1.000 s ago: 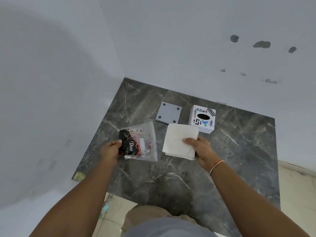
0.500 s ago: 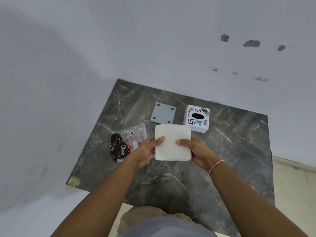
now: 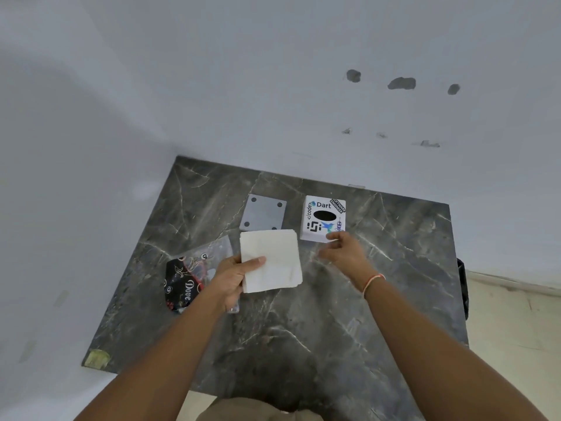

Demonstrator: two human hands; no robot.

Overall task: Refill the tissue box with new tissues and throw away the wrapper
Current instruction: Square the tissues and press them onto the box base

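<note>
A white stack of tissues (image 3: 274, 259) is held above the dark marble table (image 3: 303, 329), with my left hand (image 3: 235, 276) gripping its left edge, thumb on top. My right hand (image 3: 343, 252) has its fingers apart and reaches to the near corner of the white tissue box (image 3: 323, 218), which stands with its oval slot up and stickers on top. Whether the fingertips touch the box I cannot tell. The clear plastic wrapper (image 3: 189, 275) with a black "Dove" print lies flat on the table to the left, partly under my left wrist.
A grey square plate (image 3: 263, 212) with a hole in each corner lies left of the box, just behind the tissues. White walls close the table's far and left sides. A dark object (image 3: 463, 287) sits past the right edge, above the pale floor.
My left hand left the wrapper on the table and took the tissue stack. My right hand let go of the stack and moved right and forward to the box.
</note>
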